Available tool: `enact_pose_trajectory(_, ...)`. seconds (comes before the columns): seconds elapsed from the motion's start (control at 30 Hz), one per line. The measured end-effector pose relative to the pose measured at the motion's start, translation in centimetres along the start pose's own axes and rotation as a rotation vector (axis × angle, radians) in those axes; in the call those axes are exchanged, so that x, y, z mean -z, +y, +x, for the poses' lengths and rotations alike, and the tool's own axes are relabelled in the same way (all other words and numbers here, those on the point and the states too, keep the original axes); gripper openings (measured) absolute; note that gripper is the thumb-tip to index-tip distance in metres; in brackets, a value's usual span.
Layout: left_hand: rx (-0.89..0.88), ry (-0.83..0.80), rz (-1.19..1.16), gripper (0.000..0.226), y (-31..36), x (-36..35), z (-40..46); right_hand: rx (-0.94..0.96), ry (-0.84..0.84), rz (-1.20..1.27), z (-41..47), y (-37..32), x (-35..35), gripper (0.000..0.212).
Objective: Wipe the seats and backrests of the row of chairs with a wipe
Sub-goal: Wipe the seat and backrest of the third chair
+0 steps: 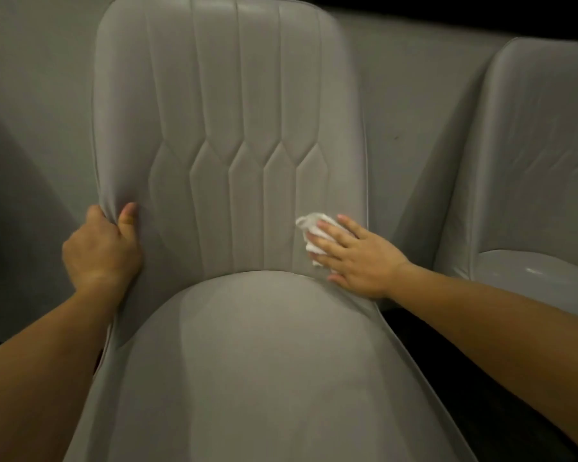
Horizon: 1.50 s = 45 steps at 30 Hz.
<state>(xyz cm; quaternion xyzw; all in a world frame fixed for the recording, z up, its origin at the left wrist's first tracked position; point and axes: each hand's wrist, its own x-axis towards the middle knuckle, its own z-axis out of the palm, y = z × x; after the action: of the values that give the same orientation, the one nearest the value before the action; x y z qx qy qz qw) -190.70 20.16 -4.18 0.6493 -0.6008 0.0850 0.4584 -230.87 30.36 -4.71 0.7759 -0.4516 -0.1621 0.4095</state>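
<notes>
The chair (247,345) in front of me is uniform light grey. Its backrest (227,128) carries stitched vertical channels that break into a row of elongated hexagon panels at mid-frame. The wipe (309,228) under my right hand (357,258) is white. The second chair (534,161), right of frame, is the same grey. The wall (30,95) behind is grey.

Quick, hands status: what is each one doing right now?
Left hand: closed, gripping the side edge of the chair backrest.
Right hand: open, straight fingers pressing the white wipe flat against the lower backrest.
</notes>
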Motion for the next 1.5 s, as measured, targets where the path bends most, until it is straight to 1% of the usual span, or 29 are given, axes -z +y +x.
enact_pose_trajectory(0.1,0.008,0.002,-0.007,0.053,0.2,0.1,-0.1,0.161,-0.004,-0.027,-0.7,0.8,0.2,0.061)
enact_pose_trajectory(0.2,0.024,-0.006,0.001,0.052,0.1,0.2,-0.2,0.367,0.009,-0.093,0.3,2.6,0.6,0.057)
enact_pose_trajectory(0.23,0.027,-0.004,0.000,0.052,0.1,0.2,-0.1,0.406,0.019,-0.130,0.7,3.3,0.8,0.055)
enact_pose_trajectory(0.27,0.026,-0.003,-0.001,0.052,0.2,0.2,-0.1,0.405,0.037,-0.154,1.1,4.2,1.1,0.054)
enact_pose_trajectory(0.3,0.025,-0.004,0.001,0.051,0.2,0.1,-0.1,0.361,0.070,-0.161,1.5,5.2,1.4,0.054)
enact_pose_trajectory(0.37,0.025,-0.002,0.008,0.051,0.2,0.1,-0.1,0.193,0.145,-0.153,2.4,7.3,2.2,0.054)
enact_pose_trajectory(0.47,0.021,0.005,0.024,0.052,0.2,0.0,-0.1,0.008,0.145,-0.148,3.6,9.0,3.4,0.057)
enact_pose_trajectory(0.53,0.012,0.011,0.030,0.055,0.2,-0.1,0.0,-0.072,0.137,-0.112,4.0,8.5,3.8,0.059)
enact_pose_trajectory(0.63,0.011,0.010,0.042,0.058,0.0,-0.2,0.0,-0.233,0.135,0.010,3.9,5.8,3.7,0.065)
enact_pose_trajectory(0.7,0.013,0.007,0.040,0.057,0.0,-0.2,0.0,-0.287,0.110,0.061,3.2,3.7,3.1,0.068)
enact_pose_trajectory(0.77,0.016,0.005,0.040,0.056,0.1,-0.2,0.1,-0.241,0.076,0.047,2.0,1.8,2.1,0.068)
enact_pose_trajectory(0.87,0.015,0.007,0.045,0.056,0.1,-0.2,0.0,-0.091,0.024,0.031,-0.1,0.1,0.7,0.064)
enact_pose_trajectory(1.07,0.017,-0.005,0.040,0.055,0.0,-0.2,0.2,0.135,-0.082,-0.021,-1.8,-1.4,0.5,0.054)
enact_pose_trajectory(1.13,0.016,-0.008,0.044,0.055,-0.1,-0.1,0.2,0.173,-0.113,-0.017,-1.6,-1.9,0.7,0.051)
enact_pose_trajectory(1.2,0.019,-0.020,0.051,0.055,-0.1,-0.1,0.2,0.155,-0.145,0.046,-1.1,-2.4,1.1,0.050)
enact_pose_trajectory(1.3,0.024,-0.047,0.064,0.056,0.0,0.0,0.3,0.070,-0.152,0.228,0.0,-2.8,1.8,0.049)
enact_pose_trajectory(1.4,0.038,-0.063,0.074,0.057,0.3,0.4,0.2,-0.147,-0.136,0.480,1.6,-5.2,2.3,0.049)
enact_pose_trajectory(1.5,0.051,-0.063,0.068,0.059,0.5,0.5,0.2,-0.356,-0.242,0.854,3.2,-9.4,2.3,0.054)
